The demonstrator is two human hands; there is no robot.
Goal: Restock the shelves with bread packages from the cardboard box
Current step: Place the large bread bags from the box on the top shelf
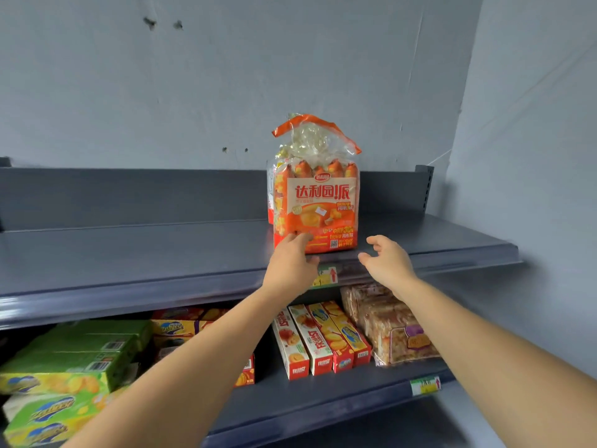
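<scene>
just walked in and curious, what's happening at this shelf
A person is stocking the upper shelf. An orange bread package stands upright near its front edge. The left hand touches the package's lower left corner; the right hand hovers open just to the package's right, not touching it. The lower shelf holds snack boxes. The cardboard box is out of view.

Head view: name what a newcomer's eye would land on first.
The orange, clear-plastic bread package stands upright on the dark grey metal upper shelf, near its front edge. The left hand touches its lower left corner; the right hand hovers open just right of it. Green cardboard boxes crowd the lower shelf at its left end.
</scene>
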